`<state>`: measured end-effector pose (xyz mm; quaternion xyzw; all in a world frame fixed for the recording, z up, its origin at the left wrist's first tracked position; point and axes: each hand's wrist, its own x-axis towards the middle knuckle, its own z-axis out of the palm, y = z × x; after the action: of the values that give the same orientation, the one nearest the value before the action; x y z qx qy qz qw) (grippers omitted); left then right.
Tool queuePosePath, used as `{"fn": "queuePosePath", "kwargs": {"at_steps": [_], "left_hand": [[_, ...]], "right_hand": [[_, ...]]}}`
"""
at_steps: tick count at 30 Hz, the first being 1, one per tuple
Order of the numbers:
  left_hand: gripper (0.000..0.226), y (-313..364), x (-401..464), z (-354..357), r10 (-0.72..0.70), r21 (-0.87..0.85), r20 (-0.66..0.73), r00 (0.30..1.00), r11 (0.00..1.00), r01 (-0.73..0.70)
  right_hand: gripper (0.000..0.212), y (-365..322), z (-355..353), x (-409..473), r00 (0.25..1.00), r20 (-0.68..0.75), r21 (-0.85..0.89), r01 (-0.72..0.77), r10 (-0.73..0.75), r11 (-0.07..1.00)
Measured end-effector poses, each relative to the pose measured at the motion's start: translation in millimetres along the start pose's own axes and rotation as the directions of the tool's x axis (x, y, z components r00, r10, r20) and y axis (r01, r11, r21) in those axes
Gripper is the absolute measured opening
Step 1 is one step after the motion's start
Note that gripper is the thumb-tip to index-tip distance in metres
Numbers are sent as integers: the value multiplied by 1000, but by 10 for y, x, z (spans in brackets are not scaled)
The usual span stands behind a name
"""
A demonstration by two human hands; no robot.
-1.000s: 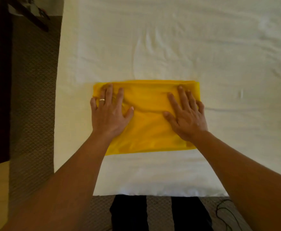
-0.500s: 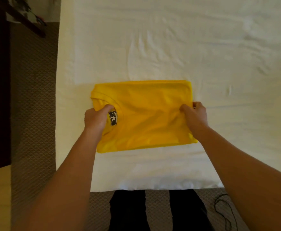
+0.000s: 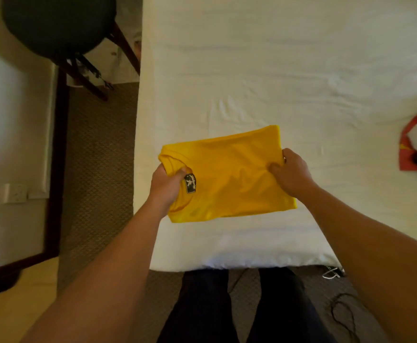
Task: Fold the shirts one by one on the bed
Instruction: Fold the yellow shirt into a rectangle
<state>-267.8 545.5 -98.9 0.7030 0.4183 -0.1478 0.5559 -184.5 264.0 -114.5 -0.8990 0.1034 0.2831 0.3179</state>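
Place: a bedroom, possibly a hotel room.
Bed: a white-sheeted bed [image 3: 276,70] fills most of the view.
Floor: brown patterned carpet [image 3: 98,157] beside it.
Furniture: a dark wooden-legged chair [image 3: 61,28] near the wall.
Wall: a white power socket [image 3: 15,193].

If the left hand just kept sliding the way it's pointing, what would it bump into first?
The left hand, gripping the yellow shirt at its collar end, points up the white bed. Only bare sheet seems to lie ahead, though depth is unclear.

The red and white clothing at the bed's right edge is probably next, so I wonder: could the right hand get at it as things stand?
Probably not yet: the right hand grips the folded yellow shirt. The sheet toward the red and white clothing looks bare, so once freed, likely yes.
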Motion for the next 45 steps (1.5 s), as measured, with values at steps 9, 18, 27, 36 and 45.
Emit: {"fn": "queuePosePath", "kwargs": {"at_steps": [9, 18, 27, 36, 45], "left_hand": [[46, 518, -1074, -658, 147, -8, -94, 985, 989, -149], [60, 424, -2233, -1022, 190, -26, -345, 919, 977, -211], [57, -267, -3180, -1781, 36, -210, -558, 829, 960, -183], [41, -1148, -3671, -2837, -165, -459, -666, 728, 860, -225], [50, -2077, -4238, -4263, -327, -581, -697, 638, 779, -236]], "right_hand": [[37, -619, -594, -863, 981, -21, 37, 194, -193, 980], [44, -1080, -946, -1665, 886, 61, -42, 462, -459, 886], [51, -1751, -444, -2405, 755, 253, -117, 645, -605, 755], [46, -2646, 766, -3239, 542, 410, -112, 828, -733, 550], [39, -3579, 2222, -4399, 348, 533, -7, 913, -771, 407]]}}
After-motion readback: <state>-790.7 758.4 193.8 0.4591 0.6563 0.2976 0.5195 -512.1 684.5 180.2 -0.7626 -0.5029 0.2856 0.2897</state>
